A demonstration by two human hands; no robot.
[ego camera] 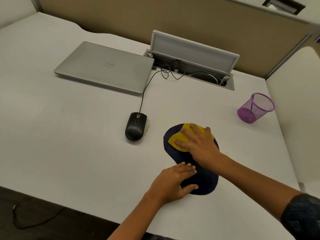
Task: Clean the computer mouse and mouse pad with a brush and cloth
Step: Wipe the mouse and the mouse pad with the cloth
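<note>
A dark navy mouse pad (206,181) lies on the white desk near its front edge. My right hand (197,144) presses a yellow cloth (180,141) flat onto the pad's far end, fingers spread and straight. My left hand (173,182) rests on the pad's near left edge, fingers straight on top and thumb along the rim. A black wired mouse (136,126) sits to the left of the pad, off it. Something pale (147,127) peeks out from behind the mouse's right side; I cannot tell what it is. No brush is recognisable.
A closed silver laptop (105,66) lies at the back left. The mouse cable (145,89) runs to an open cable hatch (192,54) at the back. A purple mesh cup (256,108) stands tilted at the right. A tan partition (155,19) closes the back.
</note>
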